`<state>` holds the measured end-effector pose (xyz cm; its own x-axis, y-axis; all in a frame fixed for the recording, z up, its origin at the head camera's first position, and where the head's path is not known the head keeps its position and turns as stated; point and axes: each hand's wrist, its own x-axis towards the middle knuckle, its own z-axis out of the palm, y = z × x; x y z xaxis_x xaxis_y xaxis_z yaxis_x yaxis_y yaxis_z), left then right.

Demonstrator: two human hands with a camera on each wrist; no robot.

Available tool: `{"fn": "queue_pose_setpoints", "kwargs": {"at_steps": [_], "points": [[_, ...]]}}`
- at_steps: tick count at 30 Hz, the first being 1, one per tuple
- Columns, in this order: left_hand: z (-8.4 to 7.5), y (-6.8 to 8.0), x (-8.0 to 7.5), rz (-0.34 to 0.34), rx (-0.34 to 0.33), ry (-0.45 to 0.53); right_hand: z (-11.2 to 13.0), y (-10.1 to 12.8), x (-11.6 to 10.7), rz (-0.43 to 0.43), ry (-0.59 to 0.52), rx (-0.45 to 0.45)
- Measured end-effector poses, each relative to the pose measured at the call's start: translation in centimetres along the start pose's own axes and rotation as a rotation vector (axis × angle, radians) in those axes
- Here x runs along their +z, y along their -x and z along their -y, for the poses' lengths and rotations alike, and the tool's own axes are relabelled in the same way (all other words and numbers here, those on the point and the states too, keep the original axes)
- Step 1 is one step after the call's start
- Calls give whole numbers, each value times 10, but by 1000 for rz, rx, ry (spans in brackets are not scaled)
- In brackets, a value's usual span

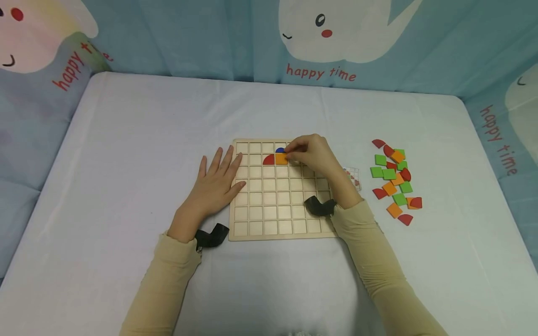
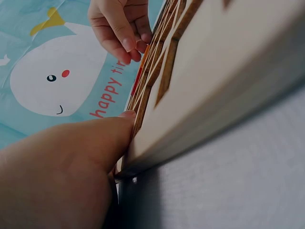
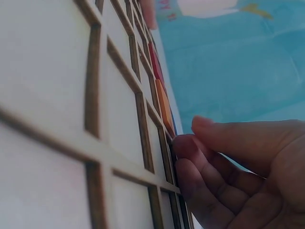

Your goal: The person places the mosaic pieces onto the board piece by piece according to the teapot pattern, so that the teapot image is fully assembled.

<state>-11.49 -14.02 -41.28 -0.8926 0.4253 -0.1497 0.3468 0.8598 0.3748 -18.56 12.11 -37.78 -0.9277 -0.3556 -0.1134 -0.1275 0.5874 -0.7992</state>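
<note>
Table [image 1: 126, 154], covered in a pale cloth: we see it bearing everything below, with a cartoon-printed curtain [image 1: 378, 51] hung behind and to both sides.

Wooden grid board [image 1: 269, 205]: lies flat at the middle of the table, square cells in rows, most of them bare.

Left hand [image 1: 216, 184]: we find it flat, fingers spread and straight, palm on the cloth and fingertips resting over the board's left edge. It holds nothing; it lies well to the left of the coloured pieces in the board.

Right hand [image 1: 313, 154]: the nearer hand by far. Its fingers are curled and pressed together in a pinch at the blue piece, reaching in from the right, so the piece lies just left of the fingertips [image 3: 186, 145].

Pile of loose tiles [image 1: 395, 179]: green, orange and red, on the cloth well to the right of the board, apart from both hands.

Orange square [image 1: 280, 159]: seated in the second row, directly below the blue piece.

Red quarter-circle [image 1: 268, 159]: in the cell touching the orange square's left side.

Blue piece [image 1: 279, 150]: top row, partly hidden by the right fingertips; we cannot tell its full shape or whether it is fully seated
</note>
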Motion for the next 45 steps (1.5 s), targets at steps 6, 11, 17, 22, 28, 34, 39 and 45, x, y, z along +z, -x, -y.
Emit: {"fn": "queue_pose_setpoints", "kwargs": {"at_steps": [6, 11, 17, 22, 28, 34, 39, 45], "points": [[2, 1, 1, 12, -12, 2, 0, 2, -5, 9, -7, 5], [2, 1, 1, 4, -8, 3, -3, 8, -22, -44, 20, 1], [3, -1, 2, 5, -3, -6, -21, 21, -51, -154, 22, 58], [3, -2, 3, 8, -1, -13, -33, 34, -76, -236, 22, 108], [2, -1, 1, 7, -3, -11, -48, 46, -100, -319, 55, 166], [3, -1, 4, 7, -5, -15, -63, 55, -117, -408, -30, 248], [3, -2, 5, 2, -1, -15, -75, 59, -127, -473, -28, 352], [3, -3, 5, 2, 3, -11, -85, 61, -131, -520, -2, 399]]}}
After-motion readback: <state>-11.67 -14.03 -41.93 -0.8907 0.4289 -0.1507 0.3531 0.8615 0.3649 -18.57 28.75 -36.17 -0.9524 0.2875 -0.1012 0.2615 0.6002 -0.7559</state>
